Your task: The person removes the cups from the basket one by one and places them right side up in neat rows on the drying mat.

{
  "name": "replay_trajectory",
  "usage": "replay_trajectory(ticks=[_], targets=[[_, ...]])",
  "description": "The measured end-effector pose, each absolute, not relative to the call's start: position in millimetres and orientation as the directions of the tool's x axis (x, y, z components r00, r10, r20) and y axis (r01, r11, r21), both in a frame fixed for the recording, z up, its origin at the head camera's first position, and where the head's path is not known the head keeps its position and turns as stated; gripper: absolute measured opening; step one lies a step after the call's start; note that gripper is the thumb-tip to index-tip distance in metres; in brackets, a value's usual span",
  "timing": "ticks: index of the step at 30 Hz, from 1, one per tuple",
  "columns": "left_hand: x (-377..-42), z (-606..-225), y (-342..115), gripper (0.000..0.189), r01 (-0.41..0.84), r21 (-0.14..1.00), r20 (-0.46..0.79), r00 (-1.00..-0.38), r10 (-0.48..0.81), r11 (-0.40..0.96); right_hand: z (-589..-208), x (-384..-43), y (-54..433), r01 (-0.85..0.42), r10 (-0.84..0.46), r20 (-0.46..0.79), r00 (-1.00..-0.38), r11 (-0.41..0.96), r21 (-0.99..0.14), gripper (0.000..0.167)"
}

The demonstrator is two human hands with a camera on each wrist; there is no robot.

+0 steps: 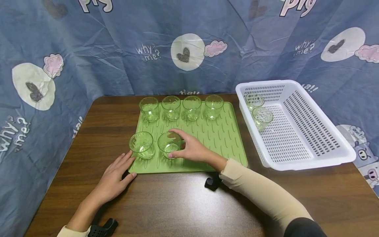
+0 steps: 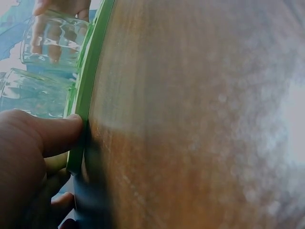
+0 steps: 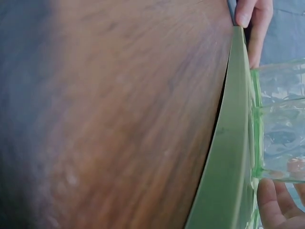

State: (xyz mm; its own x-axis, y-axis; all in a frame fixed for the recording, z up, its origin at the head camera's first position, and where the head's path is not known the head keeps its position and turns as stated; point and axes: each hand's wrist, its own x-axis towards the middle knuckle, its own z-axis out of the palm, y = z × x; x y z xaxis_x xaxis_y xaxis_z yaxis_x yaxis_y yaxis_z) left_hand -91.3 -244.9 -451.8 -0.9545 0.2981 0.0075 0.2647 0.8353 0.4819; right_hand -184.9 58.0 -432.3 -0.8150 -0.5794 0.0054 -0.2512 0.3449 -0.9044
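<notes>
My right hand [image 1: 193, 148] holds a clear glass cup [image 1: 170, 144] near the front of the green mat [image 1: 204, 161], thumb on its near side and fingers around the far side. Just left of it stands another glass cup [image 1: 142, 144], upright on the mat's front left. Beside that cup my left hand [image 1: 113, 179] rests at the mat's front left corner with fingers extended. In the left wrist view its thumb [image 2: 59, 133] touches the mat's edge. A back row of several upright glass cups [image 1: 191, 108] lines the far side of the mat.
On the right of the wooden table [image 1: 177, 204] stands a white perforated basket [image 1: 334, 158]. Two glass cups [image 1: 262, 116] sit inside it along its left wall. A blue printed cloth [image 1: 118, 39] hangs behind the table.
</notes>
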Motion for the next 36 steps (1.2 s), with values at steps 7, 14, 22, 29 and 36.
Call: replay_trajectory(ticks=[7,14,22,29,36], targets=[[-91.2,-451.8,-244.7,0.059,0.266,0.479,0.011,-0.954,0.298,0.836,-431.4,-183.9,57.0,-0.241,-0.58,0.003,-0.815,0.335,-0.911,0.093],[-91.0,-451.6,-244.2,0.059,0.27,0.476,0.014,-0.954,0.301,0.837,-431.7,-184.2,56.4,-0.242,-0.578,-0.003,-0.816,0.346,-0.906,0.093],[-90.9,-452.8,-244.6,0.059,0.278,0.476,0.024,-0.952,0.304,0.834,-430.9,-184.2,56.1,-0.262,-0.572,-0.012,-0.82,0.394,-0.881,0.098],[-90.8,-454.3,-245.4,0.058,0.283,0.473,0.03,-0.952,0.306,0.834,-431.0,-183.1,54.2,-0.261,-0.571,-0.005,-0.821,0.383,-0.886,0.098],[-90.7,-454.5,-245.8,0.058,0.284,0.471,0.027,-0.951,0.309,0.835,-432.0,-183.4,55.0,-0.291,-0.569,0.001,-0.822,0.418,-0.86,0.101]])
